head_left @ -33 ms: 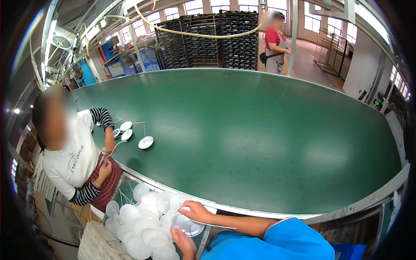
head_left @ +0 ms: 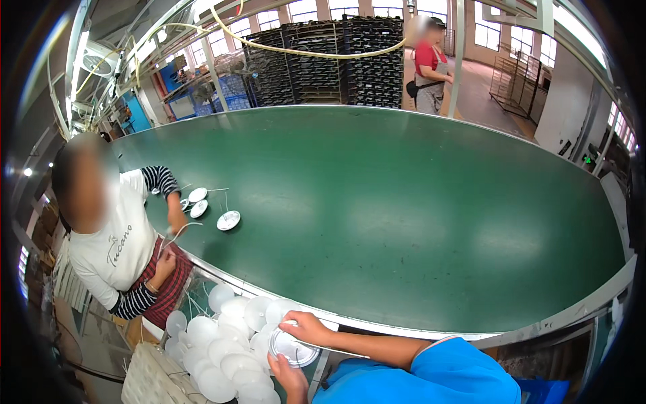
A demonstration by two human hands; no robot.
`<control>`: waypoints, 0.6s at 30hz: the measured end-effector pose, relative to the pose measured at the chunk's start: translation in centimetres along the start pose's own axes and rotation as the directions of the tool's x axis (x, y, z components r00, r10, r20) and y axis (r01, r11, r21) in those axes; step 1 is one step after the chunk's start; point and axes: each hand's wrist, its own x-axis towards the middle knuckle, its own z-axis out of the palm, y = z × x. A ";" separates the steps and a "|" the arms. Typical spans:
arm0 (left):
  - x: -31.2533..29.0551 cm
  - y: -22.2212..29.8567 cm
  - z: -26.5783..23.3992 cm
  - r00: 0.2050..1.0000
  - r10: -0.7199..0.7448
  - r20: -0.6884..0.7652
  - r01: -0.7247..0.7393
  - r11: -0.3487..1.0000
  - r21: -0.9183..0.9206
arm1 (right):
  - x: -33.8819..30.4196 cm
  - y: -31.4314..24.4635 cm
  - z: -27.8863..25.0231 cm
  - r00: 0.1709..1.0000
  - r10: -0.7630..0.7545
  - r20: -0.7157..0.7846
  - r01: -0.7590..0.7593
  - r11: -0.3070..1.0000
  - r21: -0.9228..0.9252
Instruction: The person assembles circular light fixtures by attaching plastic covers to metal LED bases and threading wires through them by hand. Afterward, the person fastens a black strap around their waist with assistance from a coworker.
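Observation:
A round white, ring-rimmed disc (head_left: 295, 349), which looks like a lamp part, is held low in the head view. My right hand (head_left: 308, 328) grips its upper edge, thumb and fingers closed on the rim. From below, my left hand (head_left: 289, 378) supports the near left edge with its fingers against it. A thin white cable (head_left: 346, 351) runs from the disc along my right forearm. Just left of my hands lies a pile of frosted white round covers (head_left: 225, 347), some overlapping. The disc's underside is hidden.
A broad green conveyor belt (head_left: 404, 222) curves ahead, with several white round lamp parts (head_left: 229, 220) with wires at its left. A co-worker (head_left: 111, 236) in a white shirt handles a wire there. Another person (head_left: 431, 67) stands beyond, near stacked black racks (head_left: 323, 64).
The co-worker's far hand and the wire have shifted slightly. My hands keep the same hold on the disc, and the whole view has moved a little.

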 end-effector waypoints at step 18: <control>2.3 2.8 1.3 0.982 0.047 -0.185 -0.055 0.998 -0.037 | 0.6 -2.0 3.0 0.960 -0.176 -0.220 0.210 0.967 0.141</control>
